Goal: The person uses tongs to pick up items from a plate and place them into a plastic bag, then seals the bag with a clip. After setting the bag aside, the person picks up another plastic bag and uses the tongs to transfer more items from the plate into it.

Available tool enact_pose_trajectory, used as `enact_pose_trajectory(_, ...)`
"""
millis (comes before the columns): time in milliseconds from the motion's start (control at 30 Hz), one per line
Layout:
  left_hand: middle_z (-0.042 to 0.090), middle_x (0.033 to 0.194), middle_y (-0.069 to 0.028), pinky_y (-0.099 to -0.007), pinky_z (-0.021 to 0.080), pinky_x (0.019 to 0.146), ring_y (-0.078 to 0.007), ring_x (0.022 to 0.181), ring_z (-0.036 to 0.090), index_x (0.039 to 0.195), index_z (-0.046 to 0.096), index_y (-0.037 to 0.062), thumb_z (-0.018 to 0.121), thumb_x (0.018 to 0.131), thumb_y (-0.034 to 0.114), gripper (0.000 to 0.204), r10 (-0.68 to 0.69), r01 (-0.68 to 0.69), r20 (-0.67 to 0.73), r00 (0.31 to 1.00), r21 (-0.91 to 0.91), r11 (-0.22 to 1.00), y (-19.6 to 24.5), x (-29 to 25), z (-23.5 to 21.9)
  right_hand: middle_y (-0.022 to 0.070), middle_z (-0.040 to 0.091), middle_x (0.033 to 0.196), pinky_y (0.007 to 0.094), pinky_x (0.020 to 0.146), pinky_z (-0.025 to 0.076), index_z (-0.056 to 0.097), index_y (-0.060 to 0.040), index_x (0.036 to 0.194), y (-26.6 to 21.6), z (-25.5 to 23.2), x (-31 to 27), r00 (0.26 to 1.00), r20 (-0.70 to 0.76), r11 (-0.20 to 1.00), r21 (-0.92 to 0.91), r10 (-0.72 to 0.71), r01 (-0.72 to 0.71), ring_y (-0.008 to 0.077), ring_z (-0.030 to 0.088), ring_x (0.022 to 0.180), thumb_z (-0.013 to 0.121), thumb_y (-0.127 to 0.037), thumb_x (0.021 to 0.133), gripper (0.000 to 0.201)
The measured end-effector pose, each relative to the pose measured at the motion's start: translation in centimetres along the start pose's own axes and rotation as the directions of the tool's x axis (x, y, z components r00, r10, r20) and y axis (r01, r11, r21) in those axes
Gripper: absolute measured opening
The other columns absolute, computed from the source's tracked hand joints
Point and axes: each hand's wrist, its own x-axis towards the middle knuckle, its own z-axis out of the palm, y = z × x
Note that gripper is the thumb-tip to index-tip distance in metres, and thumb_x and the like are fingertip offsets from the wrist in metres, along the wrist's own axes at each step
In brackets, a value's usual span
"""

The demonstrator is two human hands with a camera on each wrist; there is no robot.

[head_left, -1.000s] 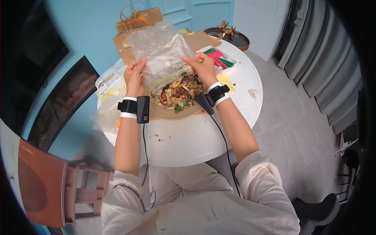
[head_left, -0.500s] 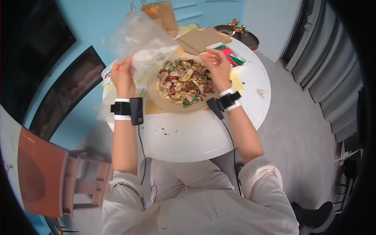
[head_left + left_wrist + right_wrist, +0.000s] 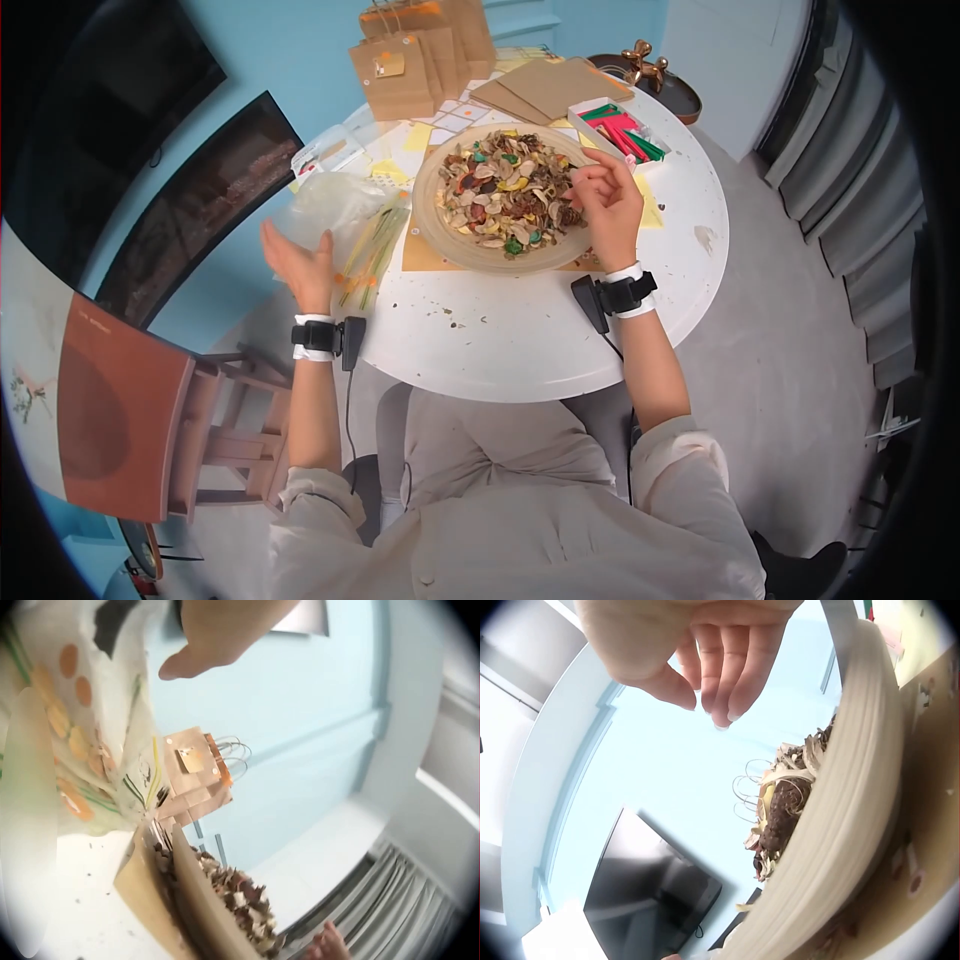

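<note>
A round pale bowl (image 3: 430, 215) stands on the white table, heaped with dried petals and flower pieces (image 3: 495, 200). My left hand (image 3: 300, 262) is held with fingers extended and thumb apart at the table's left, beside a clear plastic bag (image 3: 335, 205); nothing is in its grasp. Over the bowl's right rim hovers my right hand (image 3: 612, 212), its fingers loosely bent and holding nothing. The right wrist view has that hand (image 3: 705, 660) above the bowl's rim (image 3: 840, 802), not touching it. In the left wrist view, the printed bag (image 3: 82, 742) lies below the left hand (image 3: 225, 634).
Paper bags (image 3: 400, 75) stand at the back left of the table, with flat brown sheets (image 3: 560, 88) beside them. A tray of red and green pieces (image 3: 625, 135) is at the back right. Small crumbs (image 3: 450, 312) lie near the front.
The clear bag, earlier held in both hands above the bowl, went left and now lies on the table. Both hands have let go and moved apart.
</note>
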Motion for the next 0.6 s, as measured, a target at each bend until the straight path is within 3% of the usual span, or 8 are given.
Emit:
enact_pose_trajectory(100, 0.034, 0.149, -0.0259, -0.0475, 0.033, 0.11, -0.0427, 0.136, 0.034, 0.142, 0.039, 0.0008, 0.079, 0.073, 0.02, 0.082, 0.339, -0.342, 0.206, 0.918, -0.022, 0.939, 3.3, 0.0, -1.3, 0.005, 0.064, 0.091, 0.0211, 0.063, 0.052, 0.058, 0.0001, 0.121, 0.1, -0.2, 0.0, 1.0, -0.006, 1.0, -0.002, 0.018, -0.018, 0.01, 0.065, 0.073, 0.065, -0.004, 0.09, 0.032)
enact_pose_trajectory(200, 0.046, 0.14, -0.0301, -0.0449, 0.039, 0.105, -0.0413, 0.127, 0.048, 0.141, 0.038, -0.0037, 0.075, 0.072, 0.024, 0.083, 0.318, -0.309, 0.546, 0.776, -0.11, 0.945, 3.8, -1.1, -0.5, 0.0047, 0.064, 0.091, 0.0206, 0.062, 0.052, 0.058, -0.0004, 0.122, 0.2, -0.7, 0.0, 0.999, 0.006, 0.999, 0.009, 0.047, -0.047, 0.0096, 0.065, 0.072, 0.065, -0.004, 0.091, 0.033)
enact_pose_trajectory(300, 0.059, 0.124, -0.0238, -0.0458, 0.046, 0.097, -0.0415, 0.115, 0.055, 0.135, 0.046, 0.0014, 0.07, 0.072, 0.022, 0.071, 0.092, -0.141, 0.754, 0.65, 0.001, 0.99, 3.5, -1.9, 0.9, 0.0043, 0.064, 0.092, 0.0201, 0.061, 0.051, 0.058, -0.0008, 0.122, 0.4, -1.2, 0.0, 0.998, -0.005, 0.997, 0.024, 0.069, -0.069, 0.0092, 0.064, 0.072, 0.065, -0.004, 0.091, 0.032)
enact_pose_trajectory(333, 0.066, 0.106, -0.023, -0.048, 0.05, 0.087, -0.0412, 0.1, 0.061, 0.128, 0.05, 0.0012, 0.064, 0.073, 0.015, 0.059, 0.135, -0.219, 0.712, 0.69, 0.027, 0.975, 3.4, -2.1, 1.2, 0.0042, 0.064, 0.091, 0.0201, 0.061, 0.051, 0.058, -0.0008, 0.122, 0.4, -1.2, 0.0, 0.997, -0.004, 0.997, 0.03, 0.078, -0.078, 0.0091, 0.064, 0.071, 0.065, -0.004, 0.091, 0.032)
enact_pose_trajectory(533, 0.067, 0.085, -0.0238, -0.05, 0.051, 0.071, -0.0428, 0.078, 0.064, 0.117, 0.059, 0.0027, 0.054, 0.077, 0.0, 0.04, 0.262, -0.395, 0.641, 0.721, 0.07, 0.916, 2.4, -1.3, 1.7, 0.0041, 0.064, 0.091, 0.0201, 0.06, 0.05, 0.058, -0.001, 0.122, 0.2, -1.4, -0.1, 0.996, -0.004, 0.994, 0.061, 0.087, -0.087, 0.0089, 0.064, 0.069, 0.065, -0.004, 0.091, 0.032)
enact_pose_trajectory(600, 0.066, 0.084, -0.0251, -0.0502, 0.051, 0.07, -0.0426, 0.078, 0.064, 0.114, 0.061, 0.0034, 0.052, 0.078, -0.002, 0.037, 0.278, -0.37, 0.52, 0.808, 0.081, 0.925, 2.6, 0.4, 0.8, 0.0042, 0.064, 0.09, 0.0203, 0.059, 0.05, 0.058, -0.0004, 0.121, -0.1, -1.6, -0.1, 0.997, -0.023, 0.994, 0.083, 0.073, -0.071, 0.0091, 0.064, 0.068, 0.064, -0.004, 0.091, 0.031)
